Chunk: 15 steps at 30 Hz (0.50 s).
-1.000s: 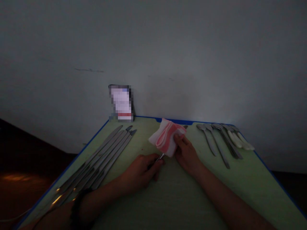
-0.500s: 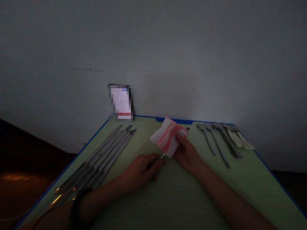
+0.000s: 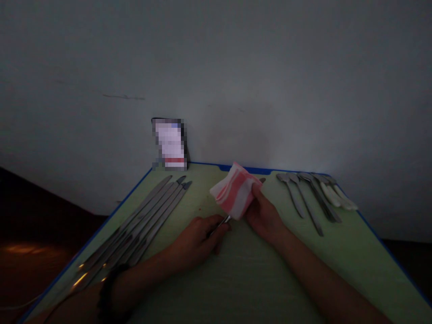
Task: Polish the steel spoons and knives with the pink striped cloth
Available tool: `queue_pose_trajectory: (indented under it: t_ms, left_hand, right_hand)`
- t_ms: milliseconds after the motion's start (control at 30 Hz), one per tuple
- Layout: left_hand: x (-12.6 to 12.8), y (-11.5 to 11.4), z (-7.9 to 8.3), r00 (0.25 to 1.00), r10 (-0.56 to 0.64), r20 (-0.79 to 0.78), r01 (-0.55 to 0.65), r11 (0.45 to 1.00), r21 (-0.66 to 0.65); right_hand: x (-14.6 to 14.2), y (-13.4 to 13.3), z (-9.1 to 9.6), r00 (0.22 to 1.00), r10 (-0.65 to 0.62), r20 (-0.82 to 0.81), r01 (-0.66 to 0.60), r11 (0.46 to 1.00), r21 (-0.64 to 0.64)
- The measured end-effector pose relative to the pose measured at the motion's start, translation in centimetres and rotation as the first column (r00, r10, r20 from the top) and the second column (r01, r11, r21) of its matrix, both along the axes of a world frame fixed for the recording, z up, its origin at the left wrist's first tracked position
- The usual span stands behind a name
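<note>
My left hand (image 3: 205,231) is closed around the handle of a piece of metal cutlery (image 3: 225,220), which slants up to the right. Its other end runs behind a folded pink-and-white striped cloth (image 3: 236,193), so the kind is hidden. My right hand (image 3: 266,213) grips this cloth, thumb on top, around or against the cutlery. A small grey tip (image 3: 262,180) shows past the cloth's right edge, in line with the handle. Both hands are held over the middle of the table.
Several table knives (image 3: 148,216) lie side by side on the left of the green table (image 3: 256,279). Spoons (image 3: 307,202) and other cutlery, some white-handled (image 3: 332,195), lie at the right. A phone (image 3: 170,144) leans on the wall (image 3: 270,81) behind.
The cloth has shifted slightly and its loop has flattened, showing a broader pink stripe. My right hand has moved a little; the left keeps its hold on the handle.
</note>
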<state>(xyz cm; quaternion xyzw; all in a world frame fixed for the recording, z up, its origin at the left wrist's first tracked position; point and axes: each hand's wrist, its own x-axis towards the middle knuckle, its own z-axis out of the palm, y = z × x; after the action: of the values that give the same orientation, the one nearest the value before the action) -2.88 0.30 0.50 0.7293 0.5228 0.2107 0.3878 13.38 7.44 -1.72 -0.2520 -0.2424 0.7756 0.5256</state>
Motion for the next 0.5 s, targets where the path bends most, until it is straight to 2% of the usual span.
queue_pose_trajectory:
  t_ms: [200, 500]
  left_hand:
    - [-0.03, 0.0, -0.03, 1.0, -0.002, -0.014, 0.002, 1.0, -0.009]
    - [-0.07, 0.01, 0.05, 1.0, -0.008, -0.007, 0.008, 1.0, -0.018]
  right_hand:
    - [-0.06, 0.1, -0.5, 0.999, -0.024, 0.042, 0.023, 0.999, 0.027]
    - [-0.22, -0.15, 0.24, 0.999, -0.029, 0.015, 0.029, 0.999, -0.029]
